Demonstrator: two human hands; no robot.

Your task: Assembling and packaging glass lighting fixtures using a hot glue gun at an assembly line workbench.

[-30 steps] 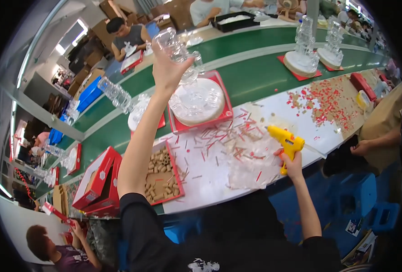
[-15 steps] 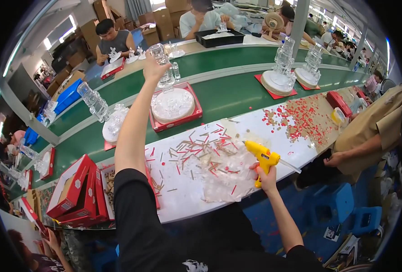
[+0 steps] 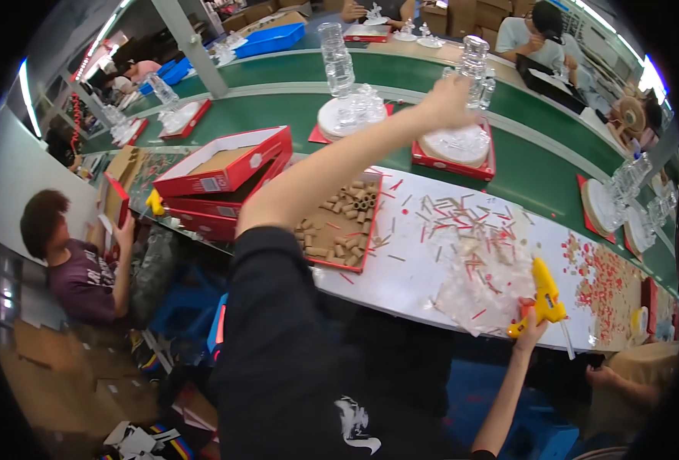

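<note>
Clear tower: [image 3: 474, 54] stands nearly upright, its long axis vertical, over the white round base [image 3: 453, 149] in the red box [image 3: 448, 166] on the green belt [image 3: 270, 116].
Left hand: [image 3: 448, 103] at the tower's near left side; I cannot tell whether my fingers close around it.
Right hand: [image 3: 532, 330] wrapped around the yellow glue gun [image 3: 548, 295], above the white table's [image 3: 405, 297] near edge.
Between hands: well apart; my left is nearer the tower, which lies beyond and left of my right.
Gun nozzle: points away from me, toward the belt.
</note>
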